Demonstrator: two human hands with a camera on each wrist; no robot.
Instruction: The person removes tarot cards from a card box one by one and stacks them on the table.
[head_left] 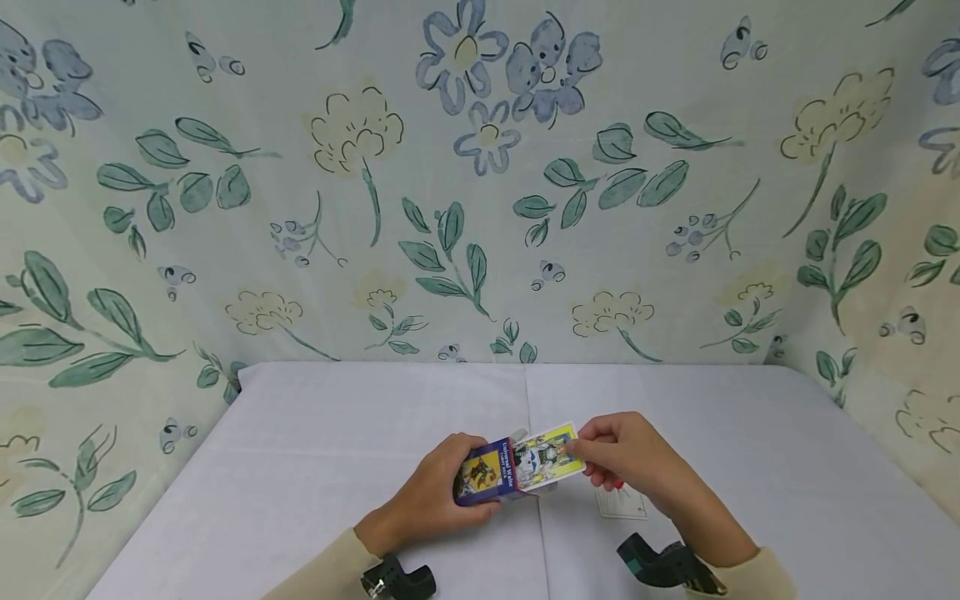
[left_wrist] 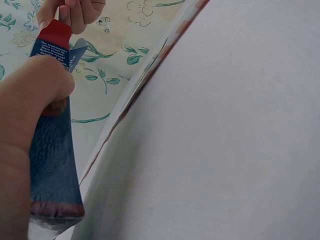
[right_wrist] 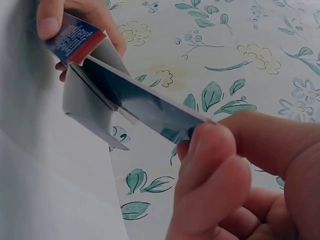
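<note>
My left hand [head_left: 431, 492] grips a dark blue card box [head_left: 465, 492] with a yellow picture and the words "Universal Waite" on its front. Out of the box's open end sticks a tarot card [head_left: 536, 458] with a yellow border picture, perhaps with others behind it. The thumb and fingers of my right hand [head_left: 630, 454] pinch its outer end. In the right wrist view, the card's glossy dark edge [right_wrist: 150, 107] runs from box to fingertips, and a pale box flap [right_wrist: 90, 107] hangs beside it. The left wrist view shows the box's blue side [left_wrist: 55, 155].
A white printed card [head_left: 622, 505] lies on the white-covered table [head_left: 337, 433] beneath my right hand. A floral cloth [head_left: 450, 208] hangs behind the table. Black wrist cameras [head_left: 397, 579] sit on both wrists.
</note>
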